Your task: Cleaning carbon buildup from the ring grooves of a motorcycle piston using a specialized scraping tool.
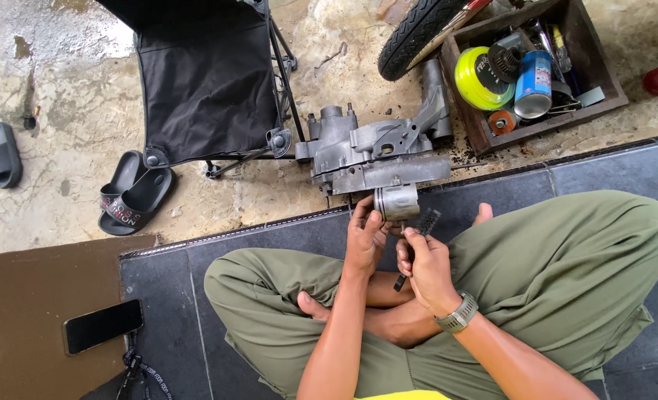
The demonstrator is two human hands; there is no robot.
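Head view is showing a person sitting cross-legged in olive trousers on dark floor tiles (603,170), looking down at both hands. Left hand (363,238) is reaching forward, its fingers curling around the lower left side of a short grey metal cylinder (398,201) and touching it. Right hand (426,268), wearing a metal-banded wristwatch (458,314), is closing its fingers around the handle of a black bristle brush (420,235); the brush head is sitting at about 4 o'clock from the cylinder, just beside it. The cylinder is projecting from the near edge of a grey engine crankcase (377,152), which is lying at 12 o'clock from the hands on stained concrete, at the tile border. A black folding chair (206,81) is standing at 10 o'clock. A wooden box (614,92) holding a yellow spool (479,80) and a blue can (534,83) is sitting at 2 o'clock, beside a tyre (416,33). Black sandals (130,194) are lying at 9 o'clock, and a dark phone (103,326) is resting at 8 o'clock.
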